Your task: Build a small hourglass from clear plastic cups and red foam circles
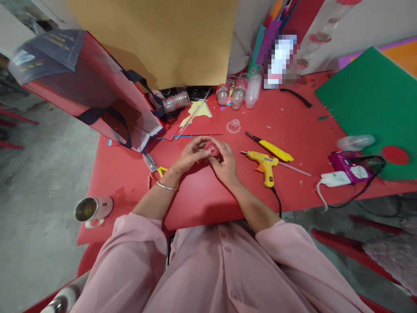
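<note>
My left hand (190, 154) and my right hand (225, 163) meet over the red table (124, 174), both pinching a small clear plastic piece with red inside (212, 149). A bangle circles my left wrist. Yellow-handled scissors (153, 165) lie just left of my left hand. A yellow glue gun (264, 165) and a yellow utility knife (270, 148) lie to the right of my right hand. A loose clear plastic cap (233, 126) sits beyond my hands.
A red tote bag (87, 91) stands at the back left, brown paper (163, 39) behind it. Cut plastic bottles (239, 91) cluster at the back. Green foam sheet (371, 95), a red disc (395, 154) and a white plug with cables (335, 178) lie right. A steel cup (86, 209) sits front left.
</note>
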Tool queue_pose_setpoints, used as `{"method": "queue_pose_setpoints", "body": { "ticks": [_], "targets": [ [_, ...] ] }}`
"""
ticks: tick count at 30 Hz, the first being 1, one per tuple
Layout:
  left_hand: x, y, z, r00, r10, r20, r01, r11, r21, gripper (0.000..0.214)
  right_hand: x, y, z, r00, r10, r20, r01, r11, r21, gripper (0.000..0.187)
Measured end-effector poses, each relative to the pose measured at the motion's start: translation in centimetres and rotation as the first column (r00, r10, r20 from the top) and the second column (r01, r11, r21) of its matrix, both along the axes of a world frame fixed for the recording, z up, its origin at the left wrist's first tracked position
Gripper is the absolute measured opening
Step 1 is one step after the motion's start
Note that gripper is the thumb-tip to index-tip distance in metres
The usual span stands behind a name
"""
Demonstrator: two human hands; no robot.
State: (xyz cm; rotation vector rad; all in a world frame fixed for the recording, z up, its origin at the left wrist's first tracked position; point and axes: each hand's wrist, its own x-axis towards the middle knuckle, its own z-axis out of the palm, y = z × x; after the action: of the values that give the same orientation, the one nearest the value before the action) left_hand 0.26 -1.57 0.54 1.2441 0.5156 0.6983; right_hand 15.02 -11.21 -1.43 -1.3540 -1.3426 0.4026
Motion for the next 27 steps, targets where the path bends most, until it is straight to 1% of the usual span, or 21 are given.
{"method": "queue_pose_setpoints", "body": {
  "ticks": [2,11,15,20,27],
  "targets": [
    [-0.09,-0.01,0.02,1.0,-0.005,-0.022,0.005,1.0,-0.012,0.053,0.04,0.0,0.04,1.0,-0.006,-0.011,0.006,1.0,0.009,0.048],
    [-0.24,0.13,-0.12,0.999,0.002,-0.052,-0.003,1.0,-0.005,0.056,-0.04,-0.17,-0.02,0.999,-0.034,0.011,0.034,0.999,-0.03,0.046],
    [-0.29,0.11,-0.3,0.999,-0.004,-0.041,0.002,1.0,-0.031,0.055,-0.02,-0.09,-0.36,0.998,-0.043,0.044,0.043,0.999,-0.014,0.045],
    [-0.29,-0.04,-0.14,0.999,-0.007,-0.047,0.003,0.997,-0.072,0.055,-0.01,-0.09,-0.69,0.996,-0.049,0.079,0.047,0.998,0.033,0.046],
    [-0.37,0.07,0.21,0.999,-0.019,-0.046,0.016,0.997,-0.078,0.052,-0.17,-0.2,-0.65,0.995,-0.037,0.097,0.036,0.999,0.015,0.047]
  ]
}}
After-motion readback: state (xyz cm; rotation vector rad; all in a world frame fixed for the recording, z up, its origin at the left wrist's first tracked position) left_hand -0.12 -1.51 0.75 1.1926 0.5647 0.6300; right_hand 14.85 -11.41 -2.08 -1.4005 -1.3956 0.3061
